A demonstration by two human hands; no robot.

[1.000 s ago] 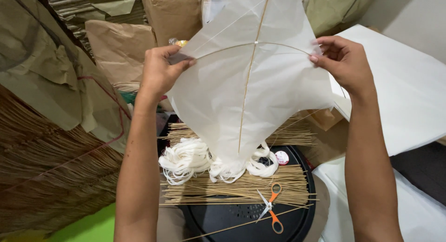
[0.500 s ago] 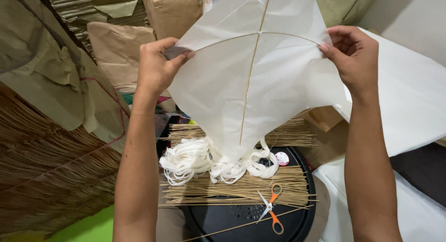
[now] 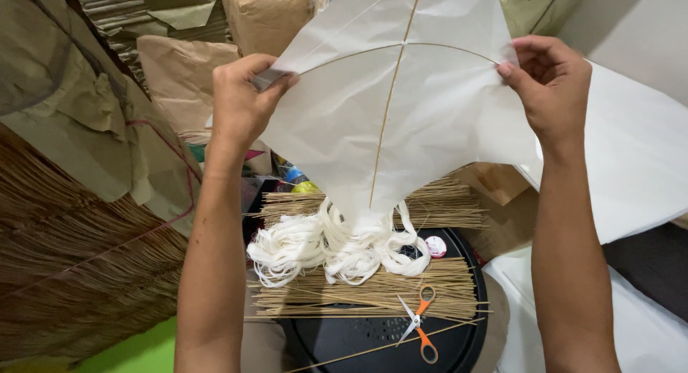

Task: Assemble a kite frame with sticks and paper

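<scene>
Left hand [image 3: 240,101]: thumb and fingers pinched shut on the left corner of the white paper kite [image 3: 401,122]. Right hand [image 3: 548,83]: fingertips pinched on the right corner, where the bowed stick ends. Kite is held up in the air between both hands, spread flat and facing the camera, above the black round tray [image 3: 459,344].

Kite orientation: long axis runs along the straight spine stick [image 3: 387,115], nearly vertical in view, top leaning slightly right. The narrow tail end points down toward the tray; the wide end goes out of frame at the top. One spine stick, one curved cross stick [image 3: 373,50], crossing near the top.

Below the tail: one bunch of white string loops [image 3: 337,247], touching the kite's lower tip as far as can be seen. It lies on two layers of thin bamboo sticks [image 3: 373,290], too many to count. One pair of orange-handled scissors [image 3: 419,323], blades slightly parted, on the tray. One small round white lid-like object [image 3: 435,246] just beside the string.

Left of frame: a large stack of brown sticks [image 3: 79,265] and brown paper parcels [image 3: 179,65].
</scene>
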